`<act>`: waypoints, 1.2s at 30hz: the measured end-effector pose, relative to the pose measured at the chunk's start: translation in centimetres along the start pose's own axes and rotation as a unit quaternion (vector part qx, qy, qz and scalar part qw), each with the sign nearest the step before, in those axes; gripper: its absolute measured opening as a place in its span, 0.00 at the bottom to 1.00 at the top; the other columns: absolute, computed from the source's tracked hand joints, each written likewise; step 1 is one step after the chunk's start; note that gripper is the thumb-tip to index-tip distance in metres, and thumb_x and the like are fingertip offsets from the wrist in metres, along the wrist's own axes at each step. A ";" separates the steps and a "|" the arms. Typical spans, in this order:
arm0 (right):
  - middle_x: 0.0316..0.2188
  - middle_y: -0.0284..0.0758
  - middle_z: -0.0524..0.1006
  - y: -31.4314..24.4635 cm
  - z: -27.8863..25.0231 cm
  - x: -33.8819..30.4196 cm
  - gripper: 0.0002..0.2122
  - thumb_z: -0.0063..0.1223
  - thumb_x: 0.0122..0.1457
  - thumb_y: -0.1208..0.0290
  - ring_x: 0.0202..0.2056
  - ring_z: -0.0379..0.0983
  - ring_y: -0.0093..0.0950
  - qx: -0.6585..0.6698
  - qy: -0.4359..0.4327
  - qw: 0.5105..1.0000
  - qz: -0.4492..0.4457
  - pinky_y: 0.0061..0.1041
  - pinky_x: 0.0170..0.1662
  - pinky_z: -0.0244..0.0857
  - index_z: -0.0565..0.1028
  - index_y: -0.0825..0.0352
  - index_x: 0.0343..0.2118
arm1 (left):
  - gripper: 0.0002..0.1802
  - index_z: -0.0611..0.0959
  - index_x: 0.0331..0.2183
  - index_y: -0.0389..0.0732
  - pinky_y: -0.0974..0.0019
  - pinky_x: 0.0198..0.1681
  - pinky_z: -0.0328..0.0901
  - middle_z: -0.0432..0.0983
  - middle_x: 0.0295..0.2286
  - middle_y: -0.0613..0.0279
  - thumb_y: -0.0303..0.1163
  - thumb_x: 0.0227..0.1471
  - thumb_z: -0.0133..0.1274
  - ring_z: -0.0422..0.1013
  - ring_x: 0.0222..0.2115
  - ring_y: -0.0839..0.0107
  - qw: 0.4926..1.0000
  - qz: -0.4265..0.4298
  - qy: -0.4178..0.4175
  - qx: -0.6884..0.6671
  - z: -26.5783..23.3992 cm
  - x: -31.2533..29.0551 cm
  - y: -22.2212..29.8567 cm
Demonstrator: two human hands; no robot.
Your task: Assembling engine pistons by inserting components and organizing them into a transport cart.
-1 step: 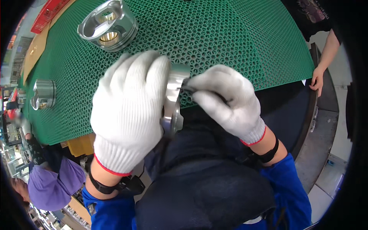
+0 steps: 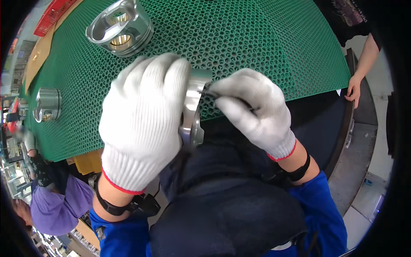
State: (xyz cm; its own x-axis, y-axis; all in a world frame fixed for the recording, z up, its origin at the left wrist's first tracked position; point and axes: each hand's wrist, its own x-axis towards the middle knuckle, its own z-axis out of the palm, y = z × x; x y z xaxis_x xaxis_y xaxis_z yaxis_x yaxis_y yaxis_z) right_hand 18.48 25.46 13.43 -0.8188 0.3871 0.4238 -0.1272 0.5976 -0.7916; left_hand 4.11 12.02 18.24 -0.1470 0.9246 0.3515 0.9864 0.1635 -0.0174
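Observation:
My left hand [image 2: 141, 115], in a white knit glove with a red cuff edge, is wrapped round a shiny metal piston [image 2: 193, 100]. The piston is turned on its side, and the glove covers most of it. On its right, my gloved right hand [image 2: 257, 109] has thumb and forefinger pinched together beside the piston's edge. Something small and dark shows at those fingertips, too small and blurred to name. Beyond my left hand a larger-looking piston [image 2: 122, 32] with a brass-coloured bore stands on the green mat [image 2: 239, 47]. Another piston [image 2: 48, 105] stands farther left.
A red plastic basket [image 2: 53, 17] and brown cardboard [image 2: 40, 60] lie along the far left. A person in purple [image 2: 60, 210] is at the lower left. At the right, another person's hand [image 2: 353, 91] rests on the table's edge. My dark apron [image 2: 231, 210] is close below the piston.
Both hands and the held piston sit a touch higher in the picture, and my left hand slightly farther left. The grips look the same.

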 end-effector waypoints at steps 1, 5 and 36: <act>0.25 0.37 0.77 0.1 0.1 0.2 0.07 0.59 0.49 0.77 0.24 0.76 0.31 -0.017 0.009 1.000 -0.015 0.26 0.28 0.70 0.80 0.66 0.33 | 0.23 0.77 0.44 0.41 0.55 0.47 0.65 0.75 0.42 0.54 0.33 0.43 0.57 0.71 0.43 0.51 1.000 0.007 0.016 -0.015 0.3 0.3 -0.4; 0.25 0.35 0.77 0.6 0.2 0.8 0.08 0.61 0.46 0.76 0.24 0.75 0.32 -0.052 0.010 0.996 -0.074 0.28 0.26 0.70 0.80 0.64 0.32 | 0.17 0.78 0.40 0.41 0.55 0.42 0.67 0.76 0.36 0.53 0.30 0.43 0.55 0.73 0.39 0.51 0.991 -0.051 -0.123 -0.010 0.2 2.9 -0.9; 0.30 0.38 0.80 -0.3 -2.2 -1.8 0.16 0.50 0.59 0.64 0.28 0.76 0.24 0.212 -0.326 0.902 0.187 0.23 0.37 0.70 0.78 0.72 0.41 | 0.68 0.45 0.63 0.31 0.54 0.58 0.59 0.61 0.55 0.42 0.48 0.36 0.71 0.63 0.55 0.54 0.872 -0.294 0.122 -0.371 4.0 -9.9 -3.7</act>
State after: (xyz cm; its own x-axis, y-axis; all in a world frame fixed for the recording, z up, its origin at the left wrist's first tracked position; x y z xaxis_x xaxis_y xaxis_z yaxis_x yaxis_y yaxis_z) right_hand 21.23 26.19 13.87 -0.9865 -0.0720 -0.1469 0.1361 0.1363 -0.9813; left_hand 1.61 3.64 11.12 -0.7123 0.6410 0.2861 0.5356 0.2328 0.8118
